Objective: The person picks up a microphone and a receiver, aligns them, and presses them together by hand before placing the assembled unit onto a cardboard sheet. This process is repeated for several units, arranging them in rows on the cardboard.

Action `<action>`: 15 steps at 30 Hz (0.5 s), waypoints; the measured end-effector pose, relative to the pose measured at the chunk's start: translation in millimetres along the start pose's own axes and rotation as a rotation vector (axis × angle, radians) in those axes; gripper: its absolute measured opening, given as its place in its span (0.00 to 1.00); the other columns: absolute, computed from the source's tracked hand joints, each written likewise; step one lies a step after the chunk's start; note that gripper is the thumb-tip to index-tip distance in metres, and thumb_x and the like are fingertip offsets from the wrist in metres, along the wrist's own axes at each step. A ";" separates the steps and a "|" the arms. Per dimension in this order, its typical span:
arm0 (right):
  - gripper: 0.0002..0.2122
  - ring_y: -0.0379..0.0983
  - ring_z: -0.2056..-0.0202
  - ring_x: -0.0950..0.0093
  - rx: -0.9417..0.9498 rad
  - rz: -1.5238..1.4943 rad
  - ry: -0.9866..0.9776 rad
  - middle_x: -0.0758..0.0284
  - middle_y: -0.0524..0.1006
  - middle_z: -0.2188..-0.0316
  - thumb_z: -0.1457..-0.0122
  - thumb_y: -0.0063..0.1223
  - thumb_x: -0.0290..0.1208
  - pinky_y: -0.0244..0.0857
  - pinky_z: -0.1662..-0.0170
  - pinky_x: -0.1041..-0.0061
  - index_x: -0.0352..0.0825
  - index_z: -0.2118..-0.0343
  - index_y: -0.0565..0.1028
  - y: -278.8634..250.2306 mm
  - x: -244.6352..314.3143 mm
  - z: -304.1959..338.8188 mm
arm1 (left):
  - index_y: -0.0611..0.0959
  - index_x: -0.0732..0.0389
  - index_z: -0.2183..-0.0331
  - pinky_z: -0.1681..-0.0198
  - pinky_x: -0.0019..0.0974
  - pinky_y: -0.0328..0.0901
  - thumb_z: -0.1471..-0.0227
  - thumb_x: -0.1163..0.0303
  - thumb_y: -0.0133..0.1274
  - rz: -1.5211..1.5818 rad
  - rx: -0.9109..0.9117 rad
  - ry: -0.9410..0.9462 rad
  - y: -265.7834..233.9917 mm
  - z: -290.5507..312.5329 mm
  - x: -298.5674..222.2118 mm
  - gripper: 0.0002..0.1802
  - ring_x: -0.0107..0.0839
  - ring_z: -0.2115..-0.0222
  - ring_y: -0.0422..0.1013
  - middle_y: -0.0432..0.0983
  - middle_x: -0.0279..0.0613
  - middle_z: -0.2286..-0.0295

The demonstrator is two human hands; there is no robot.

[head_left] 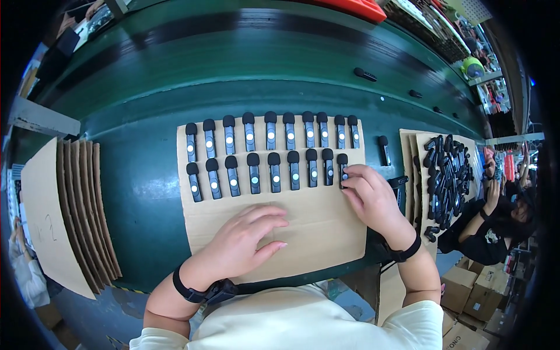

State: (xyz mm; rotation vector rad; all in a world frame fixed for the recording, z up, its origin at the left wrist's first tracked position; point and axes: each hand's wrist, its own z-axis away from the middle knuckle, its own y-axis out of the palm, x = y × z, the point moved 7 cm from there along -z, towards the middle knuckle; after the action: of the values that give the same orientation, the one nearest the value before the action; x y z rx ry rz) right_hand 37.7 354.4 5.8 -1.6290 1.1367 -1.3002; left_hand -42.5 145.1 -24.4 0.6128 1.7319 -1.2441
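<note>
A flat cardboard sheet (315, 233) lies in front of me on the green bench. Two rows of small black clip-on microphones with foam tips stand on it, most bearing a pale round dot. At the right end of the nearer row, my right hand (374, 198) pinches a microphone (342, 160) between thumb and fingers. My left hand (245, 238) hovers over or rests on the bare lower part of the sheet, fingers apart and holding nothing. Just right of the sheet lie a loose microphone (384, 150) and another black piece (399, 182), partly covered by my right arm's side.
A heap of black microphones (446, 181) sits on stacked cardboard at the right. Upright cardboard sheets (81, 210) stand at the left. More microphones (365, 74) lie on the green belt (233, 52) beyond. A co-worker (496, 227) is at far right, near cardboard boxes (484, 291).
</note>
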 end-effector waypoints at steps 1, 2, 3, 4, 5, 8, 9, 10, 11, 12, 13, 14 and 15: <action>0.12 0.74 0.58 0.60 -0.002 0.000 0.001 0.61 0.75 0.59 0.55 0.62 0.20 0.69 0.58 0.66 0.33 0.66 0.74 0.4 -1.7 -2.0 | 0.79 0.61 0.59 0.50 0.43 0.66 0.52 0.66 0.62 -0.004 0.005 -0.004 0.0 -0.6 0.5 0.17 0.46 0.52 0.70 0.73 0.45 0.54; 0.12 0.74 0.58 0.61 -0.001 -0.002 0.002 0.61 0.74 0.59 0.54 0.62 0.20 0.69 0.58 0.66 0.33 0.66 0.74 0.8 -3.1 -3.9 | 0.79 0.61 0.59 0.50 0.43 0.66 0.52 0.66 0.62 -0.005 0.005 -0.002 -0.1 -1.0 0.4 0.17 0.46 0.52 0.70 0.73 0.45 0.54; 0.12 0.74 0.58 0.61 0.000 -0.003 0.004 0.61 0.74 0.58 0.54 0.61 0.19 0.69 0.57 0.66 0.33 0.66 0.74 0.8 -4.2 -5.6 | 0.79 0.61 0.59 0.50 0.43 0.66 0.52 0.66 0.61 -0.009 0.006 -0.002 0.0 -1.2 0.3 0.17 0.46 0.53 0.70 0.73 0.45 0.53; 0.12 0.74 0.58 0.61 0.002 -0.003 0.005 0.61 0.74 0.58 0.54 0.61 0.19 0.69 0.57 0.66 0.33 0.66 0.74 0.4 -4.9 -6.6 | 0.79 0.61 0.59 0.50 0.43 0.66 0.52 0.66 0.61 -0.013 0.007 -0.001 0.1 -1.0 0.0 0.17 0.46 0.53 0.70 0.73 0.45 0.53; 0.12 0.74 0.58 0.61 0.001 0.001 0.005 0.61 0.74 0.58 0.54 0.61 0.19 0.69 0.57 0.66 0.33 0.66 0.74 -1.6 -4.6 -7.6 | 0.79 0.61 0.59 0.50 0.43 0.66 0.52 0.66 0.61 -0.016 0.007 0.000 0.1 -0.6 -0.3 0.17 0.46 0.53 0.70 0.73 0.44 0.53; 0.12 0.73 0.57 0.60 0.003 -0.029 0.015 0.60 0.74 0.58 0.53 0.60 0.18 0.69 0.55 0.65 0.33 0.64 0.74 -14.4 -4.1 -13.7 | 0.79 0.61 0.59 0.50 0.43 0.66 0.52 0.66 0.61 -0.013 0.007 -0.002 -0.2 -0.6 -0.4 0.17 0.46 0.53 0.70 0.73 0.44 0.53; 0.12 0.73 0.57 0.60 0.001 -0.023 0.013 0.60 0.74 0.58 0.53 0.60 0.18 0.69 0.55 0.65 0.33 0.64 0.74 -18.5 -5.7 -18.1 | 0.79 0.60 0.59 0.50 0.43 0.66 0.52 0.66 0.61 -0.012 0.008 -0.006 -0.3 -0.2 -0.2 0.17 0.46 0.53 0.70 0.73 0.44 0.53; 0.12 0.73 0.57 0.60 -0.025 -0.022 0.016 0.59 0.74 0.58 0.53 0.60 0.18 0.69 0.54 0.65 0.33 0.64 0.73 -24.3 -10.4 -26.3 | 0.79 0.60 0.59 0.50 0.43 0.66 0.52 0.66 0.61 -0.013 0.005 -0.001 -0.9 0.3 -0.7 0.17 0.46 0.53 0.70 0.73 0.44 0.53; 0.13 0.73 0.56 0.59 -0.052 -0.016 0.027 0.59 0.74 0.58 0.53 0.60 0.18 0.68 0.54 0.65 0.32 0.63 0.73 -31.0 -17.2 -33.9 | 0.79 0.60 0.59 0.50 0.43 0.66 0.52 0.66 0.61 -0.013 0.009 -0.007 -0.4 0.0 -0.6 0.17 0.46 0.53 0.70 0.73 0.44 0.53; 0.13 0.72 0.56 0.58 -0.080 -0.012 0.036 0.58 0.74 0.58 0.52 0.60 0.18 0.68 0.53 0.65 0.32 0.62 0.73 -36.5 -25.0 -41.9 | 0.79 0.60 0.59 0.50 0.43 0.66 0.51 0.66 0.61 -0.015 0.013 -0.014 0.1 -0.2 -0.4 0.17 0.45 0.53 0.70 0.73 0.44 0.54; 0.13 0.72 0.56 0.58 -0.084 -0.007 0.039 0.58 0.74 0.58 0.52 0.60 0.18 0.68 0.53 0.65 0.32 0.62 0.73 -38.1 -34.3 -51.5 | 0.80 0.60 0.59 0.50 0.43 0.66 0.51 0.66 0.61 -0.018 0.017 -0.023 0.2 -0.4 0.3 0.17 0.45 0.53 0.70 0.73 0.44 0.54; 0.13 0.71 0.55 0.57 -0.095 0.001 0.028 0.57 0.73 0.58 0.51 0.59 0.20 0.67 0.51 0.65 0.32 0.61 0.73 -40.9 -43.6 -62.4 | 0.80 0.60 0.59 0.50 0.43 0.66 0.51 0.66 0.61 -0.017 0.020 -0.012 0.3 -0.6 -1.1 0.17 0.45 0.53 0.70 0.73 0.44 0.54; 0.13 0.71 0.53 0.56 -0.106 0.007 0.016 0.56 0.73 0.57 0.50 0.59 0.21 0.66 0.50 0.65 0.31 0.60 0.73 -43.0 -53.5 -73.8 | 0.80 0.60 0.59 0.50 0.43 0.67 0.51 0.66 0.61 -0.020 0.022 -0.013 0.0 -0.7 -1.5 0.17 0.45 0.53 0.70 0.73 0.44 0.54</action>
State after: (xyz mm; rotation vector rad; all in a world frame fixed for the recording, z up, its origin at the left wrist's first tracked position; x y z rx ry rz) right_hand -31.4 417.0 44.0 -1.6923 1.2389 -1.2689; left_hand -42.1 145.9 -23.1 0.6004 1.7200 -1.2794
